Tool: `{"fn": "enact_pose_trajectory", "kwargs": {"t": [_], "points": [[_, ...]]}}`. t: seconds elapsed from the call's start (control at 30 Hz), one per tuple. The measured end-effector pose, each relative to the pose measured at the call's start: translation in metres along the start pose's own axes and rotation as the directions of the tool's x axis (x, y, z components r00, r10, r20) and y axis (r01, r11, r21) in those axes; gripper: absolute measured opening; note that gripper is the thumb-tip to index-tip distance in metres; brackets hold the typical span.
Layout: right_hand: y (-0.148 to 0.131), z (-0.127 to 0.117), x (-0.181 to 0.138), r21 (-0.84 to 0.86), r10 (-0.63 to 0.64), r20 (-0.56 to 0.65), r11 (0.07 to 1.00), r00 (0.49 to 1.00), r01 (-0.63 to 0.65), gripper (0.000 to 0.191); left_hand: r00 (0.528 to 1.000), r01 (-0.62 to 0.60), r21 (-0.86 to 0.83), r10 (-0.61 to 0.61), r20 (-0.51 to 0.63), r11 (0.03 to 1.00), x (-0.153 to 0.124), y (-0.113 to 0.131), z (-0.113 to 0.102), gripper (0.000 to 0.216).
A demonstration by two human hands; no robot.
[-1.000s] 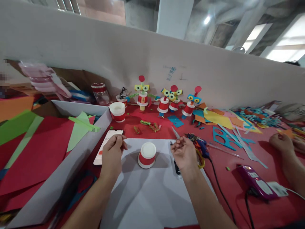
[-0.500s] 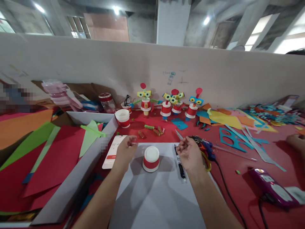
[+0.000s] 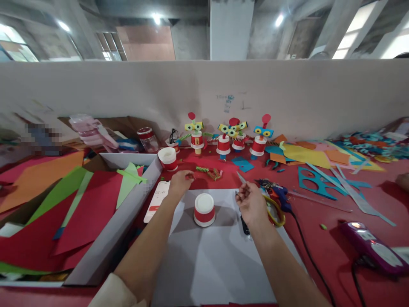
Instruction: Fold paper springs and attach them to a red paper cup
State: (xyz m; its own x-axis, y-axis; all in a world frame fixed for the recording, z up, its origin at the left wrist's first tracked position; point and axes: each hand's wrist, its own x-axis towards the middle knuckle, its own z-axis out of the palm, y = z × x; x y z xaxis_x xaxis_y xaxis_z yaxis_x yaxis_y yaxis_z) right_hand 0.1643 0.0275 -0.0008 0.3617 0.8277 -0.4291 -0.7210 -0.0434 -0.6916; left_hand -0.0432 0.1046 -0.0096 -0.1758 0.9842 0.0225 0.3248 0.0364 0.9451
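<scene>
An upside-down paper cup (image 3: 204, 209), white with a red band, stands on a white sheet (image 3: 214, 256) between my hands. My left hand (image 3: 180, 182) reaches past the sheet's far edge, fingers pinched on a small red and green folded paper spring (image 3: 191, 175). My right hand (image 3: 252, 202) is closed around the handle of scissors (image 3: 242, 179), whose blades point up and away. A black pen (image 3: 244, 226) lies on the sheet under that hand. More paper springs (image 3: 211, 172) lie just beyond.
A phone (image 3: 157, 195) lies left of the sheet, beside a shallow box of coloured paper (image 3: 79, 204). Three cup figures (image 3: 223, 140) stand by the wall. A glue gun (image 3: 277, 194) with cord, a purple device (image 3: 372, 247), paper scraps (image 3: 319, 170) and another person's hand (image 3: 403, 181) are on the right.
My left hand moved forward from beside the phone to the red and green spring past the sheet. My right hand stayed put with the scissors. The camera tilted up a little.
</scene>
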Motion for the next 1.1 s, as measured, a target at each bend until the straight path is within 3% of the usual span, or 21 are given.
{"fn": "enact_pose_trajectory", "kwargs": {"t": [0.1, 0.17, 0.2, 0.27, 0.33, 0.4, 0.47, 0.5, 0.57, 0.73, 0.87, 0.93, 1.0, 1.1], "points": [[-0.001, 0.002, -0.003, -0.025, -0.018, 0.023, 1.0, 1.0, 0.018, 0.014, 1.0, -0.002, -0.173, -0.003, -0.025, 0.985, -0.023, 0.01, -0.015, 0.015], [0.0, 0.003, -0.005, -0.044, -0.024, 0.045, 0.999, 0.999, 0.026, 0.013, 0.999, 0.028, -0.318, -0.014, 0.046, 0.948, -0.044, 0.016, -0.026, 0.022], [0.001, 0.003, -0.006, -0.079, -0.044, 0.076, 0.996, 0.996, 0.05, 0.013, 0.988, 0.126, -0.534, -0.054, 0.148, 0.836, -0.053, 0.019, -0.03, 0.026], [0.004, 0.003, -0.01, -0.22, -0.133, 0.219, 0.958, 0.967, 0.181, 0.017, 0.943, 0.319, -0.731, -0.122, 0.311, 0.604, -0.068, 0.02, -0.036, 0.027], [0.009, 0.002, -0.016, -0.402, -0.194, 0.464, 0.823, 0.864, 0.401, 0.026, 0.915, 0.4, -0.799, -0.149, 0.375, 0.448, -0.075, 0.017, -0.038, 0.023], [0.016, 0.001, -0.023, -0.517, -0.143, 0.666, 0.619, 0.732, 0.591, 0.059, 0.91, 0.414, -0.819, -0.168, 0.379, 0.397, -0.076, 0.012, -0.037, 0.021], [0.025, 0.0, -0.03, -0.571, -0.065, 0.751, 0.436, 0.657, 0.696, 0.091, 0.912, 0.41, -0.818, -0.182, 0.368, 0.404, -0.073, 0.005, -0.036, 0.021], [0.03, 0.0, -0.032, -0.588, -0.048, 0.763, 0.364, 0.645, 0.723, 0.096, 0.912, 0.411, -0.811, -0.186, 0.366, 0.417, -0.072, 0.002, -0.035, 0.025], [0.037, 0.0, -0.035, -0.613, -0.049, 0.761, 0.273, 0.647, 0.742, 0.088, 0.912, 0.409, -0.798, -0.171, 0.372, 0.443, -0.072, -0.002, -0.033, 0.03], [0.041, 0.0, -0.026, -0.625, -0.17, 0.734, 0.209, 0.657, 0.752, 0.063, 0.9, 0.409, -0.77, -0.078, 0.429, 0.49, -0.078, -0.004, -0.029, 0.027], [0.037, -0.002, -0.017, -0.658, -0.162, 0.714, 0.176, 0.681, 0.732, 0.064, 0.906, 0.358, -0.747, -0.015, 0.423, 0.56, -0.082, -0.002, -0.026, 0.024], [0.033, -0.003, -0.017, -0.657, -0.178, 0.723, 0.121, 0.668, 0.744, 0.072, 0.921, 0.305, -0.738, 0.009, 0.388, 0.601, -0.083, -0.002, -0.025, 0.023], [0.029, -0.003, -0.021, -0.615, -0.263, 0.753, 0.041, 0.603, 0.787, 0.076, 0.935, 0.234, -0.716, 0.05, 0.351, 0.657, -0.084, -0.001, -0.026, 0.022], [0.021, 0.0, -0.033, -0.495, -0.363, 0.815, -0.032, 0.451, 0.868, 0.061, 0.937, 0.134, -0.652, 0.119, 0.329, 0.746, -0.088, 0.002, -0.028, 0.021]]}}
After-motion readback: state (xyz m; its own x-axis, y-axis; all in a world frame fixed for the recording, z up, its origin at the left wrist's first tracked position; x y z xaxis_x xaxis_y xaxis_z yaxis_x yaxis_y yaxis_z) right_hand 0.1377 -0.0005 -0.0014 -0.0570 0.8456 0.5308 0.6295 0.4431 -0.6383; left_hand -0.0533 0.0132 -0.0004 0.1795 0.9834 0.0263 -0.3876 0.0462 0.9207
